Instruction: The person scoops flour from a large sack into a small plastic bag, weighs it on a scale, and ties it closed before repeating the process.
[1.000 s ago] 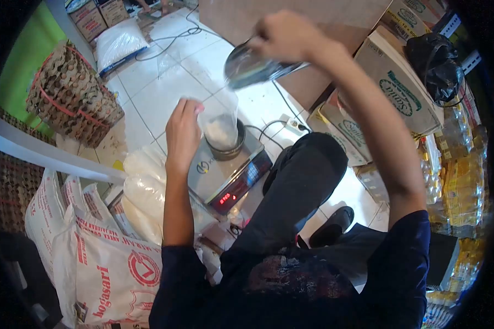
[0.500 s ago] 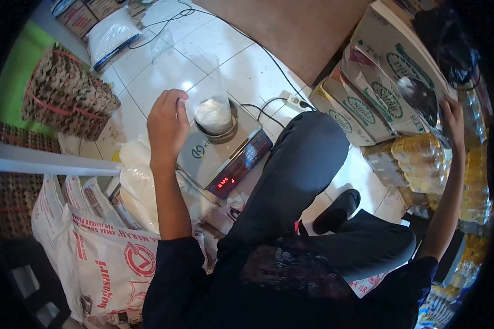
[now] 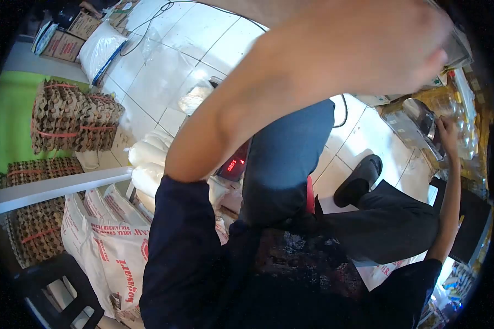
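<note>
My left hand (image 3: 389, 49) is raised close to the camera, blurred, with its fingers too smeared to read. Its forearm crosses the view and hides most of the digital scale (image 3: 237, 163), whose red display still shows. Beyond the forearm, white powder (image 3: 195, 101) in a clear plastic bag is partly visible at the scale. On the far right, my right hand (image 3: 449, 133) is closed around a shiny metal scoop (image 3: 420, 116), held beside the bottles of yellow oil. Filled white bags (image 3: 148, 156) lie left of the scale.
Egg trays (image 3: 60, 118) are stacked at the left, near a white bar (image 3: 66, 186). Printed flour sacks (image 3: 115, 247) stand at lower left. Packs of yellow oil bottles (image 3: 450, 101) line the right. A white sack (image 3: 100, 49) and cartons (image 3: 66, 44) are at the back left.
My left hand has swung from beside the powder bag up and right, close to the camera. My right hand and the scoop are lower in view. The scale's display reading has changed.
</note>
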The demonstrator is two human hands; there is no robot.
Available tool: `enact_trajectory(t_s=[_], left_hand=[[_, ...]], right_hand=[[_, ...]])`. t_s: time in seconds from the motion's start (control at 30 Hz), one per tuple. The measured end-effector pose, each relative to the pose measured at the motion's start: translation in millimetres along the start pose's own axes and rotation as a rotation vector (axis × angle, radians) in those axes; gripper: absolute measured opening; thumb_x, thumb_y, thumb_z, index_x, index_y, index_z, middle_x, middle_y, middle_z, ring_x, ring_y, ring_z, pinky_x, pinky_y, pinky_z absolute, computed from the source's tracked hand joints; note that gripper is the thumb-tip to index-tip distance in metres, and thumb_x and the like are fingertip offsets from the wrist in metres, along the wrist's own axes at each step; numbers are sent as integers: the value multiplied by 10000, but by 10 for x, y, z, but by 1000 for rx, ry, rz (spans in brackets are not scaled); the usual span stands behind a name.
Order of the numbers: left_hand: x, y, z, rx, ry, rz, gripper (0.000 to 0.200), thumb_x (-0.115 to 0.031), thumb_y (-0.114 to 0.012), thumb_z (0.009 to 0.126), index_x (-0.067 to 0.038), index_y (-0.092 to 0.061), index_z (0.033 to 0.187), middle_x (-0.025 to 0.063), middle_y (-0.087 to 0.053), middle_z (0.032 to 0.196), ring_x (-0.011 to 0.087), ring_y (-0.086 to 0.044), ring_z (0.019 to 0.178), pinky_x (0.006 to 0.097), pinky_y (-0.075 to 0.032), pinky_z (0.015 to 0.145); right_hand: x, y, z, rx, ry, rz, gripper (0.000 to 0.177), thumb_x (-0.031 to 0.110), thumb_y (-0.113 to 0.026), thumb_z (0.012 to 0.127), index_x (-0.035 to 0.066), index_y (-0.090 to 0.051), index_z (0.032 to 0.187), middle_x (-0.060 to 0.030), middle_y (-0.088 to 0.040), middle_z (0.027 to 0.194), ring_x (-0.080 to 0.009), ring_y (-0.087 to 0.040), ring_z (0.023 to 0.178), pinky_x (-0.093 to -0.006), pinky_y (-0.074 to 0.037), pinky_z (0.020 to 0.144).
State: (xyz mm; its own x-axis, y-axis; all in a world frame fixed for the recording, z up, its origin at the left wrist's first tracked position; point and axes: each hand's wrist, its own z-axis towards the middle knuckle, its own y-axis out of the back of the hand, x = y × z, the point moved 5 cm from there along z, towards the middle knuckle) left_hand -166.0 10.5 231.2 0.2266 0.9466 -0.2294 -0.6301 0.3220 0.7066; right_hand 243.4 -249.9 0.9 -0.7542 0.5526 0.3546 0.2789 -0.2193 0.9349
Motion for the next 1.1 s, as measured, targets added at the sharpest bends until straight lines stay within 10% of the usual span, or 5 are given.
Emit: enact_trajectory(t_s=[0.37,0.43,0.67,0.9,1.1], left_hand=[[405,-1181,70,185,79,-518,152,-111,-570,826,26,-583,891,181,-611,729,294,-617,623,383,-484,569],[487,-1264,-47,270,166,-555,244,-131,-543,916,-21,-571,1131,69,-611,1062,151,-598,946,277,-478,846],[363,-1216,-142,341,409,-574,181,-83,-512,902,-13,-553,1064,30,-542,887,78,-497,783,224,-407,696],[274,-1272,-91,480,306,-541,176,-116,-481,940,-33,-530,1088,29,-495,879,83,-450,739,222,-380,684],[273,-1245,-137,492,311,-470,197,-88,-465,935,-40,-534,1113,47,-524,976,109,-492,816,241,-409,707]], right_hand=[[111,-460,-193,143,-92,12,421,327,-495,925,-20,-597,710,-83,-518,537,-187,-491,510,-383,-408,528],[85,-517,-189,286,-138,-87,455,382,-509,904,-17,-645,732,-105,-585,579,-164,-549,540,-362,-443,532],[71,324,-507,-74,-83,-181,462,446,-588,812,-8,-647,746,-193,-639,702,-341,-609,629,-434,-474,630],[121,1895,-2048,-125,-338,17,287,295,-536,867,16,-600,844,-40,-581,711,-93,-543,625,-258,-436,546],[79,2411,-3651,55,-757,109,209,236,-562,801,30,-581,772,-3,-550,647,-88,-540,615,-249,-443,545]])
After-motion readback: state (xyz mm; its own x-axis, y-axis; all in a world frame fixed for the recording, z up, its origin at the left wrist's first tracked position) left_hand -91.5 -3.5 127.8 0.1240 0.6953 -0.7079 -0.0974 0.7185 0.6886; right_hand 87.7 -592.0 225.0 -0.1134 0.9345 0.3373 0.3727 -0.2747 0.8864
